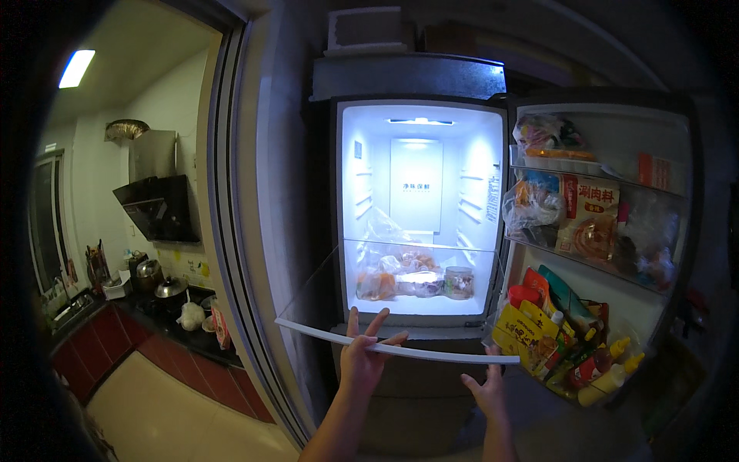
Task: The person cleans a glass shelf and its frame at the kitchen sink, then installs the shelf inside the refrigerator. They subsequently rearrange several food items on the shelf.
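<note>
A glass refrigerator shelf with a white front trim (439,352) juts out in front of the lit refrigerator compartment (415,185). My left hand (365,358) is on the shelf near the middle of its trim, thumb at the edge and fingers spread beneath the glass. Near the trim's right end is my right hand (488,387), its fingertips at the underside and its thumb apart. Inside, on the compartment floor, sit a plastic bag with orange food (376,285), other bagged food (421,263) and a lidded clear jar (458,283).
The refrigerator door (664,231) stands open at the right, its bins full of bags, packets and squeeze bottles (603,384). A sliding door frame (231,202) borders the left side. Beyond it are a kitchen counter (173,315), a range hood (156,208) and a lidded pan (171,287).
</note>
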A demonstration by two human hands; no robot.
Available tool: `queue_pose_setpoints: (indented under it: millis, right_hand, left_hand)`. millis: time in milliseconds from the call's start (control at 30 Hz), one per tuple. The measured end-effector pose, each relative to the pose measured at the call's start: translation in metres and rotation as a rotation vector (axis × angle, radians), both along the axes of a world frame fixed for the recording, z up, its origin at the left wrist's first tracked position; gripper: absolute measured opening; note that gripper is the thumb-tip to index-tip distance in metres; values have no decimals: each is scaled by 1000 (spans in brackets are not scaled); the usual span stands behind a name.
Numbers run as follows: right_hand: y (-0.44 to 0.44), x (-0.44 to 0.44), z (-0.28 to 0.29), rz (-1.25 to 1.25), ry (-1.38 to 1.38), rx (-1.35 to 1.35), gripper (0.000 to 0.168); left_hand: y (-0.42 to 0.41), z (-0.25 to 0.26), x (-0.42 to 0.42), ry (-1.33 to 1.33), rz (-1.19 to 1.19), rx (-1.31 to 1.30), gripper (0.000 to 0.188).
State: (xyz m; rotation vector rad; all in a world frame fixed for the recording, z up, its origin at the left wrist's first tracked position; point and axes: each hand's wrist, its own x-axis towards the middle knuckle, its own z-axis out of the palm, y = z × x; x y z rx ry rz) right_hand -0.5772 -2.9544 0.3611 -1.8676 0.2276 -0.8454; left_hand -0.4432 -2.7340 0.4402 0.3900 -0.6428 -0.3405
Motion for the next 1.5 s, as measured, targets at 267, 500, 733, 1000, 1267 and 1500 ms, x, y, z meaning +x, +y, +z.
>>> queue_pose_setpoints:
  millis: [267,500,733,1000,1267,1500]
  right_hand:
    - [36,32,73,625,-508,640,87]
    - [35,65,110,483,-668,711,80]
    - [20,108,132,451,-730,683,81]
    - [5,161,155,375,-790,577,81]
    - [-17,192,166,332,-808,501,77]
    - [-25,210,174,343,-848,508,80]
  left_hand:
    - [-25,22,5,-3,53,58,92]
    - [-54,42,31,-5,25,19,93]
    - [-73,63,69,-61,57,12,93]
    - [-92,82,118,-67,-30,-42,96]
    - [-111,98,142,-117,-33,-22,92]
    - [-115,115,151,-220,50,-10,93]
